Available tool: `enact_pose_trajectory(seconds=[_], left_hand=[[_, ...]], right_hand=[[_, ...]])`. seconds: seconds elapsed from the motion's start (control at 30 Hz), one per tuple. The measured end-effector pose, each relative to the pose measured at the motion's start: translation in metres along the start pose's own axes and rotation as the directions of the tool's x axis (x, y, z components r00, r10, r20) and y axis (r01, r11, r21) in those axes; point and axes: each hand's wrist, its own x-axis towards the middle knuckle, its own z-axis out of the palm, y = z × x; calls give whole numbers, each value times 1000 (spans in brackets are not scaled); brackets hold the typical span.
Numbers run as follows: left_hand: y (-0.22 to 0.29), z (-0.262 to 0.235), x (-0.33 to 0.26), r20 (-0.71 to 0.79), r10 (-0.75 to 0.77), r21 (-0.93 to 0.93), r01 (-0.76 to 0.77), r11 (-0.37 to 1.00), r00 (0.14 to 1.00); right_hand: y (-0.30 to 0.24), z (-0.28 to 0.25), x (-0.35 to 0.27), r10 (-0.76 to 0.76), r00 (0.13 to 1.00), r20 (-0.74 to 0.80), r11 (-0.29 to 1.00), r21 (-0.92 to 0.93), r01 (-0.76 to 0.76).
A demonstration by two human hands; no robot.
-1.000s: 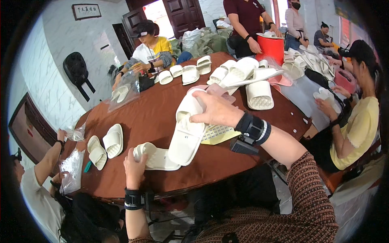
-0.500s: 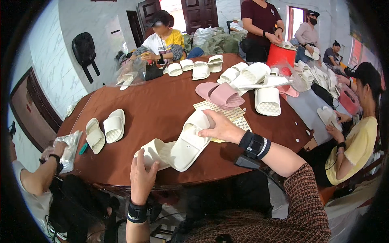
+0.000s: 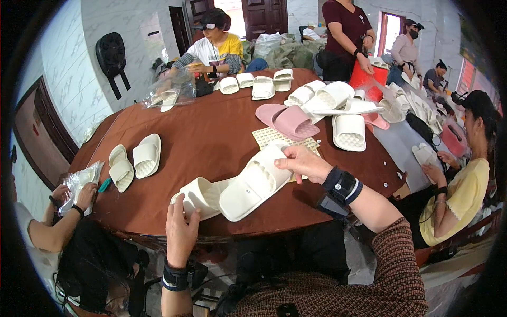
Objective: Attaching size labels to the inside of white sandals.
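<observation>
Two white slippers lie partly overlapping on the brown cloth in front of me. My left hand (image 3: 182,230) curls round the toe end of the left slipper (image 3: 196,194), thumb apart from the fingers. The right slipper (image 3: 238,199) rests with its heel over the other one, a small size sticker on its insole. My right hand (image 3: 306,162) pinches this slipper at its strap end, thumb on top and the other fingers mostly hidden beneath. Partly under that hand is a cream sheet of small stickers (image 3: 264,138).
A pair of pink slippers (image 3: 288,122) lies beyond the sheet, with piled white slippers (image 3: 332,96) behind. Another white pair (image 3: 146,155) is at left on the brown table (image 3: 174,127). Co-workers sit around; one handles a clear bag (image 3: 79,182). A red bucket (image 3: 364,75) stands at far right.
My right hand has shifted slightly right, and its slipper lies turned a little more sideways. My left hand and its slipper have moved slightly left.
</observation>
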Motion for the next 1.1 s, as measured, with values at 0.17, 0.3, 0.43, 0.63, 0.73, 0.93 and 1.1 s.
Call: enact_pose_trajectory(seconds=[0.17,0.3,0.43,0.63,0.73,0.93,1.1], left_hand=[[-2,1,-2,-17,28,-13,-28,1000,999],[-1,3,-4,6,10,-28,-9,1000,1000],[1,9,-8,-4,39,-37,-39,999,999],[12,12,-8,-39,111,66,-109,992,993],[12,13,-10,-34,96,82,-93,992,995],[15,24,-14,-81,216,227,-193,955,973],[26,22,-12,-15,196,309,-182,934,980]], right_hand=[[6,-9,1,-10,999,-38,990,144,15],[2,-4,-2,12,999,-50,989,147,-5],[0,13,0,48,998,-36,981,191,-40],[-12,26,8,83,994,78,992,88,-89],[-20,39,9,114,982,151,988,83,-128],[-20,62,15,68,980,189,993,77,-84],[-30,79,9,50,986,161,992,106,-68]])
